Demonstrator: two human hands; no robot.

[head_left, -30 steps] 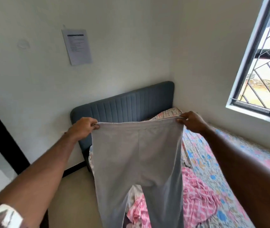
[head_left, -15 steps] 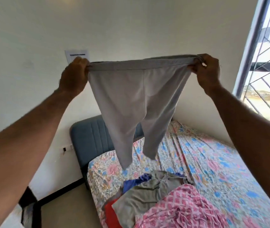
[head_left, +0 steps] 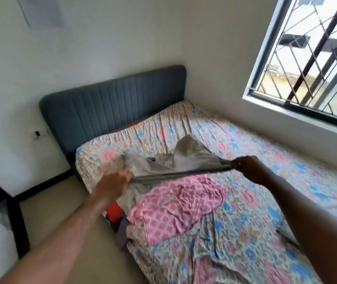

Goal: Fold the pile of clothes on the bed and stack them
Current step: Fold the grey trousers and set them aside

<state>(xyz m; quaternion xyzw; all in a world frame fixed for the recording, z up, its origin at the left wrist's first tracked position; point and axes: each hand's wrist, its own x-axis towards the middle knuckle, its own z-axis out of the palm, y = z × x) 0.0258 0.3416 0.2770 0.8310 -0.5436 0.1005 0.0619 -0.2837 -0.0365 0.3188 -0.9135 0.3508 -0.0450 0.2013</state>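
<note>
While both hands' fingers grip the waistband, left hand and right hand stretch grey trousers over the bed.

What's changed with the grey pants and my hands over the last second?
Both hands swung the pants down from high in the air onto the bed; the legs now billow out toward the headboard over the pile. Unchanged: the left hand and right hand grip the two ends of the waistband, stretched taut, and the pink cloth lies in its place.

Grey trousers now down on bed.
</note>
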